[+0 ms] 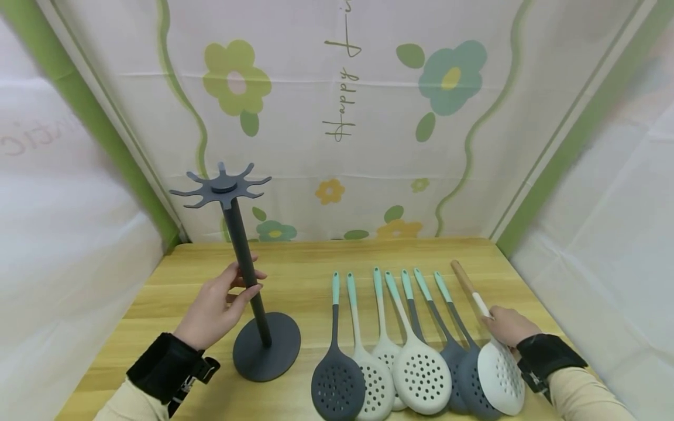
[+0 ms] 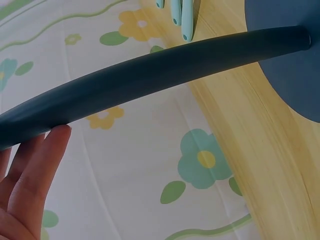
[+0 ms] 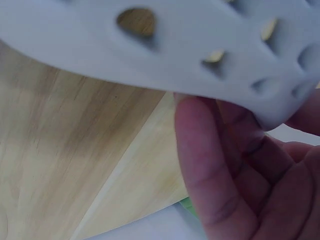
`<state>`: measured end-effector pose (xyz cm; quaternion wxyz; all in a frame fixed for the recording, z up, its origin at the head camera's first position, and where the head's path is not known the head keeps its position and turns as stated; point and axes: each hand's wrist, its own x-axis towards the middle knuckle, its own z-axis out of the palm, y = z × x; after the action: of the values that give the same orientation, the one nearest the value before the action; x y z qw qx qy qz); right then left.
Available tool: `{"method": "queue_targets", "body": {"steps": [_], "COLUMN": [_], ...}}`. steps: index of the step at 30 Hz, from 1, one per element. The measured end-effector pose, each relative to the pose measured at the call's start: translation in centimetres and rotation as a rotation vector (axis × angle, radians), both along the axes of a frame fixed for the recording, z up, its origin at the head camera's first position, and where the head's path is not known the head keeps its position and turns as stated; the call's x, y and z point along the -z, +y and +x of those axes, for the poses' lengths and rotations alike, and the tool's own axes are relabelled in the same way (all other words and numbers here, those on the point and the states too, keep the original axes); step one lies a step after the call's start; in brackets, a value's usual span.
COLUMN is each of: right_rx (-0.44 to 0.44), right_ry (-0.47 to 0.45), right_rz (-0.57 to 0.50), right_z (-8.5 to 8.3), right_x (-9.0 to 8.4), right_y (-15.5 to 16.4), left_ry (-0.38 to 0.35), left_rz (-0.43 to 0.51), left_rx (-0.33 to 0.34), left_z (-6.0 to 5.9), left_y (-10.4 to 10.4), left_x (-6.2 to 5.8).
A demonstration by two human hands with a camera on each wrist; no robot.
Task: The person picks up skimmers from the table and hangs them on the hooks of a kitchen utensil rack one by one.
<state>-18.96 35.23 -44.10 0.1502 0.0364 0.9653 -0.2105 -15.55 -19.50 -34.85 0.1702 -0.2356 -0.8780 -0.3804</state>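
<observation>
My left hand holds the pole of a dark grey utensil stand, thumb in front and fingers behind. Curved hooks spread from the stand's top, and its round base is on the table. In the left wrist view, fingertips touch the pole from below. At the right, my right hand grips a white skimmer low on its handle, near the perforated head; the handle ends in a wooden grip. The right wrist view has the skimmer's head close up, with fingers curled under its neck.
Several skimmers with mint handle ends lie side by side on the wooden table, among them a dark grey one and a white one. Their heads partly overlap. Flower-print fabric rises behind the table, with white fabric at both sides.
</observation>
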Motion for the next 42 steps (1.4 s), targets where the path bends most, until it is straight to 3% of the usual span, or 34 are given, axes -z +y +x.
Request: {"method": "queue_targets", "body": {"steps": [22, 32, 42], "right_rx": [-0.003, -0.054, -0.079], "right_ry": [0.026, 0.085, 0.086], "right_rz": [0.049, 0.101, 0.126], "right_z": [0.1, 0.2, 0.4], "right_x": [-1.0, -1.7, -2.0], "right_y": [-0.1, -0.1, -0.5], "left_ry": [0.014, 0.003, -0.024], "left_rz": [0.011, 0.022, 0.019], "left_rx": [-0.030, -0.025, -0.039], "left_z": [0.2, 0.2, 0.4], "left_y": [0.1, 0.1, 0.1], "left_x": [-0.1, -0.3, -0.3]}}
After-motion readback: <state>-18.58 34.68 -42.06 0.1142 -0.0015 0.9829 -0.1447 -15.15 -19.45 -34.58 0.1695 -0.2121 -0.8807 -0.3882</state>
